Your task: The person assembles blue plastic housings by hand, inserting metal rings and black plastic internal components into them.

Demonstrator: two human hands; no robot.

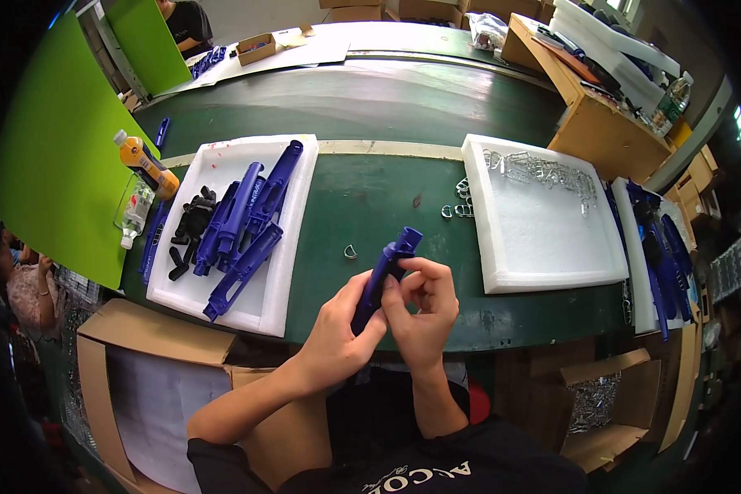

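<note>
A dark blue tubular plastic part (407, 240) is held tilted over the near edge of the green bench. My left hand (337, 333) is wrapped round its lower half. Along its upper right side, the thumb and forefinger of my right hand (424, 309) are pressed against it, the other fingers curled. Whether something small sits under those fingertips is hidden. A small metal D-shaped ring (351, 252) lies on the bench to the left of the part.
At left, a white foam tray (300, 247) bears several blue parts (240, 218) and black pieces (194, 218). Bottles (146, 163) stand beyond it. A foam slab (543, 239) with metal rings (543, 170) lies at right. Cardboard boxes (152, 333) stand below the bench.
</note>
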